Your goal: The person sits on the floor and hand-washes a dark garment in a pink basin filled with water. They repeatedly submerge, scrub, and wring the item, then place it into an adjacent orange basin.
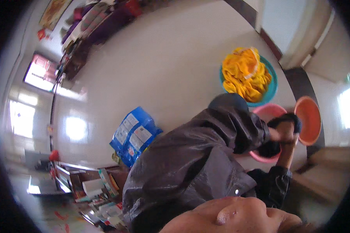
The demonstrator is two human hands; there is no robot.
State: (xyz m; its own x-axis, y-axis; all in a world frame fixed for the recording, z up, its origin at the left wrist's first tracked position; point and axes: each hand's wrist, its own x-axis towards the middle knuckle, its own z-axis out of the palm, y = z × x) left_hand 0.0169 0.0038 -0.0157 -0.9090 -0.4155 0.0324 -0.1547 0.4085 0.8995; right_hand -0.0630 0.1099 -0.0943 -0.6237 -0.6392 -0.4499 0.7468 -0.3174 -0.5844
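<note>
Over a pink plastic basin [269, 109], my left hand [275, 135] and my right hand [288, 139] are close together and partly overlap. Both grip a black cloth [294, 118], blurred by motion. Part of the dark fabric hangs below the hands into the basin. The fingers are too blurred to tell apart. Dark jacket sleeves [248, 131] cover both my arms down to near the wrists.
A teal basin [274, 77] heaped with yellow cloth [242, 72] stands beyond my knee. An orange basin [309, 122] is beside the pink one. A blue plastic bag [137, 132] bearing writing lies on the tiled floor [163, 67]. A doorway [285, 29] is at the upper right.
</note>
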